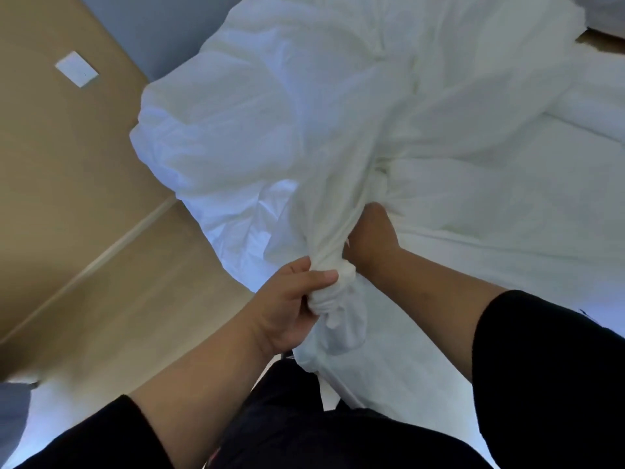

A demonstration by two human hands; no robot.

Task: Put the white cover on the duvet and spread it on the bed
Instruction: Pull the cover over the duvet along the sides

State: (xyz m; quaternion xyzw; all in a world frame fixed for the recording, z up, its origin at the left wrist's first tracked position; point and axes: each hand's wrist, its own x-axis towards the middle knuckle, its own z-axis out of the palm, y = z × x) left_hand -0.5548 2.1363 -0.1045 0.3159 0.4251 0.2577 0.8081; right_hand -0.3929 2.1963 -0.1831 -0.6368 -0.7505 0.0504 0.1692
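Note:
The white cover point(277, 123), bulky with the duvet under or inside it, lies crumpled across the bed point(507, 252). A bunched corner of the white fabric is pulled toward me at the bed's near edge. My left hand point(291, 306) grips that twisted bunch, thumb on top. My right hand point(368, 238) is pushed against the same gathered fabric just beyond it; its fingers are hidden in the folds, so their grasp is unclear. Cover and duvet cannot be told apart by eye.
A tan wooden wall panel point(50, 170) with a white switch plate point(77, 69) runs along the left. Wood-look floor point(142, 299) lies between wall and bed. A pillow edge point(605, 15) shows at the top right. My dark clothing fills the bottom.

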